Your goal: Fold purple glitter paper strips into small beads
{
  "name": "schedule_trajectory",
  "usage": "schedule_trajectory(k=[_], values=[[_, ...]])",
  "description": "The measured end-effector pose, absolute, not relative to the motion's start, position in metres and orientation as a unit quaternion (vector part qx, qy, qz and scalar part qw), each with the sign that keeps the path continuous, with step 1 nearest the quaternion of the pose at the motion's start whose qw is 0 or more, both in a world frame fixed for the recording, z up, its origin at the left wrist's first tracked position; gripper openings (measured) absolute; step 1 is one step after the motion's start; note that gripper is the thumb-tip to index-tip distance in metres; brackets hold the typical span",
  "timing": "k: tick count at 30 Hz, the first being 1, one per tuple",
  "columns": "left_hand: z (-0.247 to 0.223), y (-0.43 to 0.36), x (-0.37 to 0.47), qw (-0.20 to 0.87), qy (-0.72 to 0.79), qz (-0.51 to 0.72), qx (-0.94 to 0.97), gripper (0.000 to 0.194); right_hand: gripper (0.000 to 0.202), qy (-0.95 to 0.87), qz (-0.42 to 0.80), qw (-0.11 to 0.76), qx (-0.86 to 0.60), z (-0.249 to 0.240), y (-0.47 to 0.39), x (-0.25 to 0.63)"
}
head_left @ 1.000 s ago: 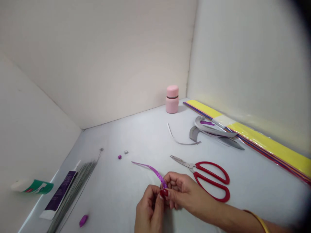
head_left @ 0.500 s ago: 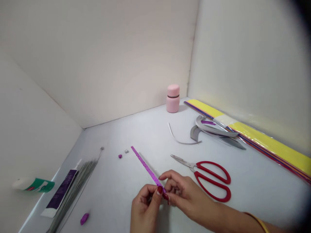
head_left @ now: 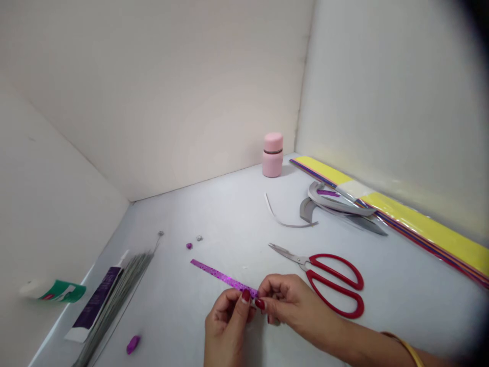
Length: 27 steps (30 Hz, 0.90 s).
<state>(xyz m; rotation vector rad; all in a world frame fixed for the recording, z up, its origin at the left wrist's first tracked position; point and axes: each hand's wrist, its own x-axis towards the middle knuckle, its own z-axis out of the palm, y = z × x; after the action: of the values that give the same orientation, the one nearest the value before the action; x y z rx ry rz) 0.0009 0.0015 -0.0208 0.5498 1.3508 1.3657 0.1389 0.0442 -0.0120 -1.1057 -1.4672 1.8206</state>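
A narrow, glittery purple paper strip (head_left: 221, 277) slants up and left from my fingers, its far end free above the table. My left hand (head_left: 228, 318) pinches its near end between thumb and forefinger. Close beside it, my right hand (head_left: 288, 300) is closed on the same end, thumb and fingertips pressed together; the very end is hidden by the fingers. Just right of my right hand lie scissors (head_left: 328, 278) with red handles, their blades pointing left. Beyond the strip are a tiny purple folded piece (head_left: 189, 245) and a tiny silver one (head_left: 199, 238).
At left lie a bundle of grey wires (head_left: 118, 300), a purple-and-white tube (head_left: 97, 298), a green-and-white tube (head_left: 63, 291) and a purple lump (head_left: 133, 345). A pink jar (head_left: 272, 155) stands at the back. Silver strips (head_left: 340, 201) and packaged coloured sheets (head_left: 405, 214) are at right.
The purple strip has swung down to the left, so it lies flatter and shows its glittery face more broadly. Both hands have shifted slightly and stay on its near end.
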Motion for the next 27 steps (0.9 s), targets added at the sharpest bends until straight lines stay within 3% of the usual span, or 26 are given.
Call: schedule_trajectory(k=[11, 17, 27], values=[[-0.025, 0.003, 0.003, 0.582, 0.532, 0.567, 0.237, 0.027, 0.011, -0.486, 0.741, 0.265, -0.38, -0.009, 0.043, 0.135], [-0.023, 0.001, 0.001, 0.488, 0.573, 0.54, 0.376, 0.023, 0.016, -0.467, 0.741, 0.261, -0.406, -0.01, 0.042, 0.133], [-0.023, 0.0, 0.006, 0.503, 0.598, 0.568, 0.258, 0.031, 0.012, -0.449, 0.746, 0.282, -0.403, -0.007, 0.039, 0.128]])
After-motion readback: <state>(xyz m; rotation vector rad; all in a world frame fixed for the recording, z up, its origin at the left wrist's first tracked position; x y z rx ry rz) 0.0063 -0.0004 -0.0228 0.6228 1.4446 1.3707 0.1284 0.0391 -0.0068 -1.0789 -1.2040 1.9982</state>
